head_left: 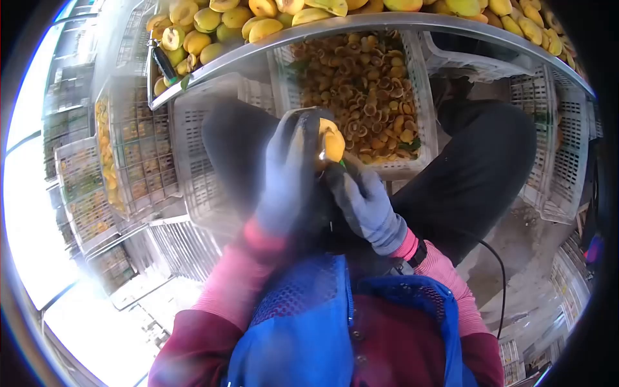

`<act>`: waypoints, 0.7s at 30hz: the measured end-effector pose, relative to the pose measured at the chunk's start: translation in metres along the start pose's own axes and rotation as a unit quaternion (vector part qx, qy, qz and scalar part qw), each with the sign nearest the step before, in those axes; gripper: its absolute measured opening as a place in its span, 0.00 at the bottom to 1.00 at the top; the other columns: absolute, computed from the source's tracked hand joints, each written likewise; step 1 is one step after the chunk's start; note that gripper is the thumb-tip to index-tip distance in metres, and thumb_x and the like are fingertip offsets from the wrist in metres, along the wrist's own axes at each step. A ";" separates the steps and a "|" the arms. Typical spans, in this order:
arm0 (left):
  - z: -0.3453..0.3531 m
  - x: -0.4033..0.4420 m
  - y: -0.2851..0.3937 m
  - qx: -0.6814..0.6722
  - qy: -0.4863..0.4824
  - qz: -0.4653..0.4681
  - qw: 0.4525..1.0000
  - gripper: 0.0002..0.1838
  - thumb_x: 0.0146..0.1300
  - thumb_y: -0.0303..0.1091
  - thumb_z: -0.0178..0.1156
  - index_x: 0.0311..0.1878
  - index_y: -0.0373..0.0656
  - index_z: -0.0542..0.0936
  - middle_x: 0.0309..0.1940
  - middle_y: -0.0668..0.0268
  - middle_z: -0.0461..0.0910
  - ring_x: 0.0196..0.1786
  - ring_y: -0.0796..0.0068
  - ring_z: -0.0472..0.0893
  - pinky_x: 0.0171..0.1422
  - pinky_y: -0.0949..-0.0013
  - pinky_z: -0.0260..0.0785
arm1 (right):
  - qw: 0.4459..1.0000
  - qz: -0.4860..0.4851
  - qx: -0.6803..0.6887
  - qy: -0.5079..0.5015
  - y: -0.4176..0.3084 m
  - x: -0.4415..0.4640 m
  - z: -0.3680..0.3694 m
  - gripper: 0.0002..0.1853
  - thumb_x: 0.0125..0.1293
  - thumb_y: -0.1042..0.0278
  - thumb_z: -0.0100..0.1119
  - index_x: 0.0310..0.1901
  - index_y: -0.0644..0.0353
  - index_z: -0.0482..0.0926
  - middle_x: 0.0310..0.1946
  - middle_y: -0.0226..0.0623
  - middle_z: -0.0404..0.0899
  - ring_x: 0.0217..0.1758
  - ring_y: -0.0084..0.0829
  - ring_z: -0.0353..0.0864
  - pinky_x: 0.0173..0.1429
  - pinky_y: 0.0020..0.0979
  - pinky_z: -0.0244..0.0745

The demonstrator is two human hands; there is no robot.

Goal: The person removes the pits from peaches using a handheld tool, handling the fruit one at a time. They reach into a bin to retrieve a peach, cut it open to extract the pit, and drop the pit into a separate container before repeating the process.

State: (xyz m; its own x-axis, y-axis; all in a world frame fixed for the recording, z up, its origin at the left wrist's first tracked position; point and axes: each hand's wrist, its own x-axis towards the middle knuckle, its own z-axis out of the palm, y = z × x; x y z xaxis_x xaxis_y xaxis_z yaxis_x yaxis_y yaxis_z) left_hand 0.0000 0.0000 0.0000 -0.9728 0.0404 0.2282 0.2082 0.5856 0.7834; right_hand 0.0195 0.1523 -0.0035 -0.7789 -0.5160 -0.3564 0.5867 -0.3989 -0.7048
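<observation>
My left hand (pixel 284 164), in a grey-blue glove with dark fingers, is closed around a cut yellow stone fruit (pixel 333 143) above my lap. The fruit's orange-yellow flesh faces up and right. Against its lower side is my right hand (pixel 369 205), gloved the same way and closed on a small knife (pixel 342 164). Only a bit of green and a glint of metal show of the knife; my fingers hide the rest. Beyond my hands, a white crate (pixel 422 97) between my knees holds many scooped, cup-shaped fruit pieces (pixel 367 87).
A metal-edged table (pixel 387 21) piled with yellow fruit (pixel 264 29) runs across the front. A black-handled tool (pixel 164 63) rests at its left corner. Plastic crates stand left (pixel 145 142) and right (pixel 548 142). A black cable (pixel 503 271) hangs at my right.
</observation>
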 end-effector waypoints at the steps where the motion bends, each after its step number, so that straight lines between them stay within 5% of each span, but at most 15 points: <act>1: -0.003 0.007 0.016 -0.151 0.001 -0.149 0.977 0.22 0.57 0.31 0.62 0.54 0.37 0.70 0.43 0.56 0.75 0.40 0.65 0.77 0.46 0.67 0.71 | 0.995 0.065 0.070 0.004 -0.014 0.000 0.003 0.26 0.65 0.39 0.49 0.48 0.56 0.68 0.28 0.31 0.71 0.19 0.19 0.65 0.23 0.16 0.64; 2: -0.005 0.014 0.033 -0.294 0.049 -0.290 0.909 0.19 0.57 0.26 0.60 0.52 0.35 0.71 0.41 0.58 0.76 0.41 0.71 0.77 0.45 0.70 0.71 | 0.977 0.117 0.173 -0.040 -0.016 -0.002 0.002 0.24 0.66 0.40 0.49 0.43 0.56 0.70 0.26 0.30 0.70 0.19 0.18 0.65 0.23 0.17 0.62; 5: -0.004 0.004 0.023 -0.219 0.037 -0.178 0.959 0.16 0.60 0.27 0.59 0.50 0.35 0.72 0.38 0.62 0.77 0.42 0.78 0.76 0.46 0.73 0.70 | 0.808 0.224 0.480 -0.258 -0.006 0.003 -0.022 0.20 0.67 0.44 0.50 0.36 0.56 0.72 0.25 0.28 0.69 0.20 0.17 0.64 0.22 0.16 0.59; 6: -0.006 0.008 0.033 -0.142 -0.030 -0.185 0.972 0.16 0.60 0.27 0.60 0.50 0.36 0.72 0.37 0.64 0.77 0.41 0.78 0.76 0.47 0.74 0.70 | 0.833 0.248 0.412 -0.273 -0.004 0.001 -0.021 0.17 0.68 0.49 0.51 0.40 0.57 0.73 0.25 0.26 0.70 0.19 0.17 0.65 0.22 0.17 0.60; 9: -0.005 0.007 0.024 -0.199 -0.029 -0.235 0.951 0.18 0.57 0.27 0.61 0.51 0.36 0.72 0.38 0.59 0.77 0.39 0.73 0.77 0.43 0.70 0.71 | 0.962 0.211 0.171 0.019 -0.030 -0.003 0.009 0.16 0.69 0.53 0.51 0.44 0.58 0.73 0.25 0.25 0.70 0.19 0.18 0.66 0.21 0.18 0.61; 10: -0.003 0.004 0.018 -0.118 -0.025 -0.104 0.987 0.18 0.56 0.27 0.60 0.50 0.34 0.72 0.39 0.55 0.76 0.38 0.67 0.78 0.41 0.68 0.72 | 0.979 0.125 0.160 -0.004 -0.014 -0.003 -0.003 0.13 0.69 0.59 0.51 0.48 0.58 0.72 0.28 0.26 0.71 0.24 0.17 0.70 0.25 0.18 0.65; 12: -0.006 -0.001 0.006 -0.099 -0.012 -0.035 0.994 0.19 0.56 0.26 0.58 0.51 0.32 0.70 0.40 0.51 0.75 0.37 0.61 0.78 0.39 0.65 0.72 | 0.985 0.042 0.162 0.048 -0.002 -0.006 0.000 0.12 0.68 0.63 0.52 0.48 0.60 0.72 0.30 0.30 0.73 0.25 0.21 0.73 0.28 0.21 0.68; 13: -0.005 -0.002 0.002 -0.110 -0.010 -0.049 0.993 0.20 0.56 0.25 0.58 0.52 0.31 0.70 0.40 0.50 0.74 0.36 0.58 0.78 0.38 0.64 0.72 | 0.997 -0.076 -0.026 0.018 0.007 -0.003 0.000 0.13 0.67 0.65 0.53 0.49 0.61 0.72 0.30 0.34 0.74 0.27 0.27 0.74 0.30 0.25 0.69; 15: -0.007 -0.002 0.000 -0.094 -0.010 -0.056 0.994 0.20 0.56 0.24 0.57 0.53 0.30 0.70 0.41 0.49 0.74 0.36 0.55 0.78 0.37 0.63 0.73 | 0.833 -0.311 -0.441 0.120 0.018 0.003 0.004 0.13 0.64 0.69 0.55 0.49 0.63 0.73 0.30 0.42 0.77 0.29 0.37 0.78 0.34 0.32 0.72; 17: -0.002 -0.003 0.000 -0.004 0.013 -0.027 1.000 0.17 0.58 0.22 0.55 0.51 0.31 0.71 0.40 0.50 0.75 0.37 0.57 0.79 0.37 0.64 0.74 | 0.840 -0.300 -0.432 0.132 0.010 -0.003 0.008 0.12 0.64 0.69 0.55 0.48 0.63 0.73 0.30 0.47 0.77 0.30 0.44 0.77 0.35 0.36 0.71; 18: 0.001 -0.004 0.001 0.038 0.028 -0.007 0.999 0.16 0.58 0.22 0.55 0.50 0.31 0.72 0.39 0.51 0.75 0.37 0.58 0.79 0.37 0.64 0.74 | 0.900 -0.202 -0.374 0.099 0.008 -0.005 0.007 0.12 0.65 0.66 0.54 0.47 0.63 0.73 0.31 0.49 0.78 0.33 0.47 0.78 0.36 0.38 0.71; 21: 0.005 0.000 0.006 0.084 0.056 0.029 0.994 0.13 0.59 0.22 0.55 0.48 0.32 0.74 0.38 0.52 0.76 0.37 0.59 0.79 0.37 0.65 0.74 | 0.937 -0.105 -0.324 0.072 0.007 -0.005 0.008 0.13 0.66 0.64 0.52 0.46 0.63 0.73 0.31 0.50 0.77 0.33 0.48 0.78 0.37 0.40 0.71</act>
State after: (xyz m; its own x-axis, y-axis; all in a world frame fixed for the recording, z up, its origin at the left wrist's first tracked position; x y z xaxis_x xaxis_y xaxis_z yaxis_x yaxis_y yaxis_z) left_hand 0.0012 0.0080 0.0020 -0.9399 -0.0069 0.3415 0.2350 0.7126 0.6611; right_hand 0.0293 0.1459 -0.0022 -0.9112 -0.3519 -0.2142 0.1955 0.0882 -0.9767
